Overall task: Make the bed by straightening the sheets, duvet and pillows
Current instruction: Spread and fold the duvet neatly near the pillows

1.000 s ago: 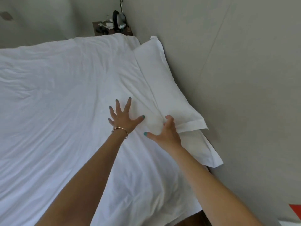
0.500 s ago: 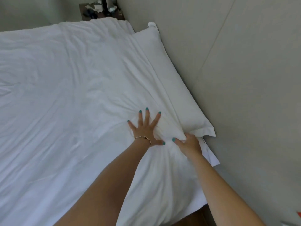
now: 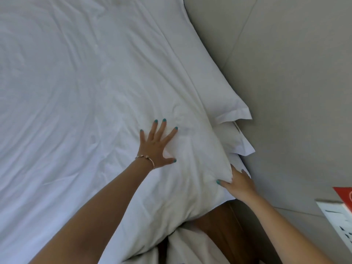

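A white duvet (image 3: pixel 80 96) covers the bed, creased in several places. My left hand (image 3: pixel 156 145), with a bracelet at the wrist, lies flat on it with fingers spread. My right hand (image 3: pixel 238 181) is at the duvet's near right corner, thumb on top and fingers curled around the edge. A white pillow (image 3: pixel 209 77) lies along the headboard, its flanged end overlapping a second pillow (image 3: pixel 238 140) just above my right hand. The duvet's upper edge lies over the pillows' left side.
A padded grey headboard (image 3: pixel 289 82) runs along the right. A dark wooden bed frame (image 3: pixel 219 225) shows below the duvet corner, with more white sheet (image 3: pixel 186 246) beneath. A red and white printed item (image 3: pixel 341 210) sits at the right edge.
Both hands have slid back toward me along the duvet. My right hand went from the pillow's end down to the duvet's corner. The view has dropped and moved closer.
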### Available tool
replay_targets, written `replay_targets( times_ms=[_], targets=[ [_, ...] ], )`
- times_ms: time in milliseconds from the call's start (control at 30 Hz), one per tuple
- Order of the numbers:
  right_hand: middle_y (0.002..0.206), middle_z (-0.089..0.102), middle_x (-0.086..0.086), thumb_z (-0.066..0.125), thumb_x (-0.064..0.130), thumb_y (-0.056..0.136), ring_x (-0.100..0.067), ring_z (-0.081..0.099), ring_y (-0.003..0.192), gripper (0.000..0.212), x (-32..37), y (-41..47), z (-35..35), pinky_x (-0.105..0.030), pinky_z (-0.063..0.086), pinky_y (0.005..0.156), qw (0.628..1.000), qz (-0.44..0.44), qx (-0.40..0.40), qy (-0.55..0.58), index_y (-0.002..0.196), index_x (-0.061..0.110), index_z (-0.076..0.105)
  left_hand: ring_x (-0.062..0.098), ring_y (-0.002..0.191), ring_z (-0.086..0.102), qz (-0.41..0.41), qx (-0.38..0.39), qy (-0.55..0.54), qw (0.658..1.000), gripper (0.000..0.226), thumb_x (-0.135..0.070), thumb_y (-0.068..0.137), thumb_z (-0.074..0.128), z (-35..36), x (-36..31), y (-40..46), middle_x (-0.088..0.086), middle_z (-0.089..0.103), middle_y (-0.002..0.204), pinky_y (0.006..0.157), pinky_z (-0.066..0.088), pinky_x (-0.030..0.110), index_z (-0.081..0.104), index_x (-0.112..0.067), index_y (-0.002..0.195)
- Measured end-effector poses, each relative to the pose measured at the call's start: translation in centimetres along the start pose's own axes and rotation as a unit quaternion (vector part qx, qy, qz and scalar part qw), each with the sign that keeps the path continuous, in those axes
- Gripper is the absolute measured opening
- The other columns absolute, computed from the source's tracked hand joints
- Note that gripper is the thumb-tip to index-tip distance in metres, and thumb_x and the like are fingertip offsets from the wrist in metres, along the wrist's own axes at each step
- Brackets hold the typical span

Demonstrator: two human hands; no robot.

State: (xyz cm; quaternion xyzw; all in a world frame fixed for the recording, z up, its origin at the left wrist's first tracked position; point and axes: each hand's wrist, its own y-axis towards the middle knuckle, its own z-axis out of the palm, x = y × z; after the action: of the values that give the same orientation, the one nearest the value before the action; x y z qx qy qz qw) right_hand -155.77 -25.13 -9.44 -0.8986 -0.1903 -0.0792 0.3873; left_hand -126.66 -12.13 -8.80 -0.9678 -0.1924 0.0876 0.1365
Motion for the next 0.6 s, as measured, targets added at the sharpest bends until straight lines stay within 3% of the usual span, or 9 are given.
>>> replay_targets(
  times_ms=[33, 100, 167, 300, 433, 533, 600],
  targets=[
    [0.126, 0.060, -0.001, 0.056, 0.061, 0.087, -0.029, 0.054, 0.118, 0.072, 0.0, -0.8, 0.0, -0.043, 0.045, 0.099, 1.000, -0.009, -0.024, -0.004, 0.145, 0.029, 0.028, 0.025, 0.142, -0.031, -0.001, -0.003, -0.013, 1.000, 0.106, -0.080, 0.073, 0.047, 0.6, -0.7, -0.6, -0.004, -0.037, 0.152, 0.112, 0.005, 0.065, -0.027, -0.048, 0.141],
    [0.108, 0.064, -0.002, 0.056, 0.056, 0.089, -0.026, 0.061, 0.095, 0.057, 0.1, -2.3, -0.3, -0.040, 0.052, 0.080, 0.997, -0.041, -0.065, 0.022, 0.132, 0.025, 0.036, 0.022, 0.143, -0.029, 0.014, 0.008, -0.050, 0.999, 0.096, -0.079, 0.077, 0.042, 1.5, -2.4, -1.9, -0.005, -0.035, 0.153, 0.113, 0.002, 0.064, -0.021, -0.050, 0.143],
    [0.098, 0.064, 0.003, 0.064, 0.051, 0.086, -0.022, 0.062, 0.088, 0.043, -0.1, -3.4, -0.4, -0.040, 0.053, 0.077, 0.988, -0.061, -0.090, 0.112, 0.115, 0.025, 0.044, 0.018, 0.144, -0.025, 0.054, 0.042, -0.107, 0.992, 0.091, -0.077, 0.080, 0.042, 2.6, -4.6, -3.5, -0.008, -0.030, 0.155, 0.113, 0.001, 0.064, -0.017, -0.051, 0.144],
    [0.101, 0.065, 0.008, 0.080, 0.037, 0.077, -0.014, 0.062, 0.096, 0.035, -1.2, -5.2, -0.6, -0.031, 0.052, 0.077, 0.961, -0.044, -0.033, 0.271, 0.102, 0.028, 0.057, 0.018, 0.144, -0.026, 0.130, 0.119, -0.193, 0.965, 0.094, -0.074, 0.077, 0.052, 5.1, -9.1, -7.2, -0.013, -0.030, 0.155, 0.114, -0.002, 0.063, -0.016, -0.059, 0.141],
    [0.117, 0.062, 0.008, 0.073, 0.033, 0.084, -0.016, 0.058, 0.110, 0.043, -4.1, -8.1, 0.5, -0.033, 0.049, 0.094, 0.970, -0.013, 0.065, 0.232, 0.123, 0.028, 0.055, 0.017, 0.146, -0.019, 0.156, 0.169, -0.195, 0.953, 0.099, -0.067, 0.077, 0.060, 7.3, -12.0, -10.0, -0.017, -0.031, 0.153, 0.114, 0.001, 0.064, -0.019, -0.062, 0.137],
    [0.117, 0.059, 0.003, 0.064, 0.026, 0.091, -0.021, 0.057, 0.110, 0.035, -5.1, -10.4, 1.3, -0.036, 0.048, 0.091, 0.973, -0.034, 0.010, 0.229, 0.123, 0.023, 0.048, 0.019, 0.145, -0.023, 0.157, 0.168, -0.218, 0.949, 0.108, -0.070, 0.072, 0.065, 7.7, -13.8, -11.7, -0.016, -0.032, 0.153, 0.112, 0.006, 0.066, -0.022, -0.062, 0.136],
    [0.117, 0.057, 0.007, 0.064, 0.016, 0.091, -0.020, 0.057, 0.113, 0.038, -4.2, -12.1, 1.4, -0.032, 0.049, 0.086, 0.945, -0.066, -0.074, 0.312, 0.124, 0.025, 0.046, 0.022, 0.143, -0.028, 0.160, 0.152, -0.239, 0.946, 0.118, -0.073, 0.065, 0.068, 7.0, -14.8, -12.7, -0.014, -0.035, 0.152, 0.112, 0.004, 0.066, -0.025, -0.060, 0.136]
  ],
)
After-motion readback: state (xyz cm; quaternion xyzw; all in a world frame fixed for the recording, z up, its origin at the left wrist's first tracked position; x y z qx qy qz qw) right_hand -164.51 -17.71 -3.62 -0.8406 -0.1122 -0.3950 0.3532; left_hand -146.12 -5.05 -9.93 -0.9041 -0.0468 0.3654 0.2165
